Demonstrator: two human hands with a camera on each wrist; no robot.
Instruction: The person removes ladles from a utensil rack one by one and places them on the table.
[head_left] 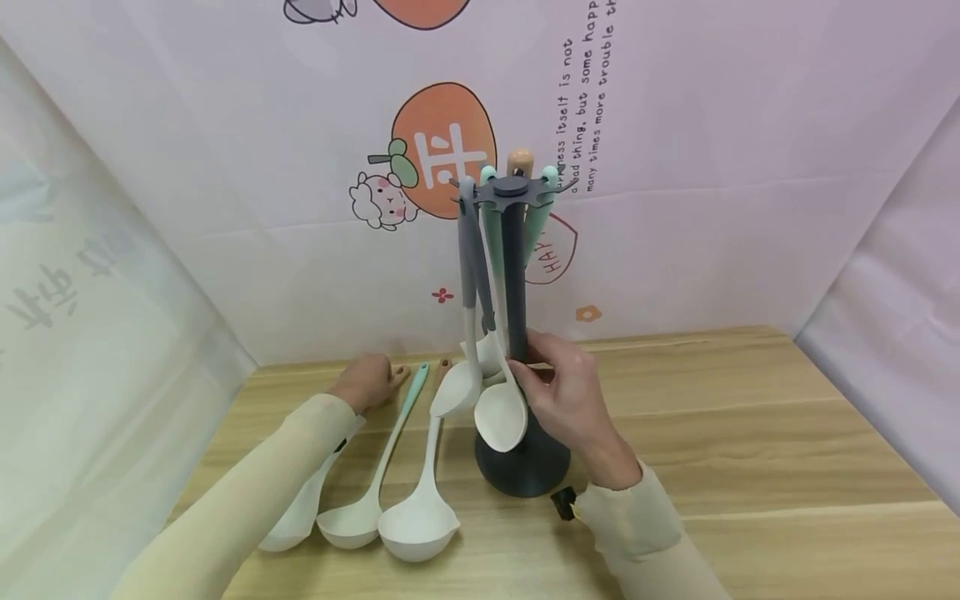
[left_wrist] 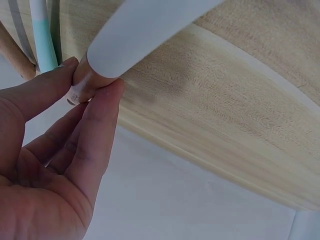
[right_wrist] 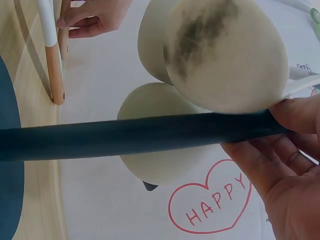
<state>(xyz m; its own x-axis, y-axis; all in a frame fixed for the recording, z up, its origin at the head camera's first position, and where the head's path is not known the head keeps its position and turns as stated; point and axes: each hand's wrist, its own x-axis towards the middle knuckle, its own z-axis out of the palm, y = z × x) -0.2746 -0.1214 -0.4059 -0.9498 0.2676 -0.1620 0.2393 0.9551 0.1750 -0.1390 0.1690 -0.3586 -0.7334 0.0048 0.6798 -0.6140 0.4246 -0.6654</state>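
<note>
My left hand (head_left: pixel 366 383) pinches the wooden end (left_wrist: pixel 86 84) of a white kitchen utensil at the back left of the table. Its white head (head_left: pixel 294 518) shows beyond my sleeve, which covers its middle. With thumb and fingers, my right hand (head_left: pixel 567 398) grips the dark pole of an upright utensil stand (head_left: pixel 515 283). On the stand's hooks hang a grey-handled utensil with a white bowl (head_left: pixel 456 388), a white spoon (head_left: pixel 501 418) and several others. A ladle with a mint handle end (head_left: pixel 352 521) and a ladle with a wooden handle end (head_left: pixel 418 527) lie between my hands.
The stand's round black base (head_left: pixel 525 471) rests on the wooden table (head_left: pixel 712 433). A white printed cloth (head_left: pixel 675 258) rises behind the table's back edge, with more white cloth at both sides. Mint handles (head_left: pixel 537 223) hang behind the pole.
</note>
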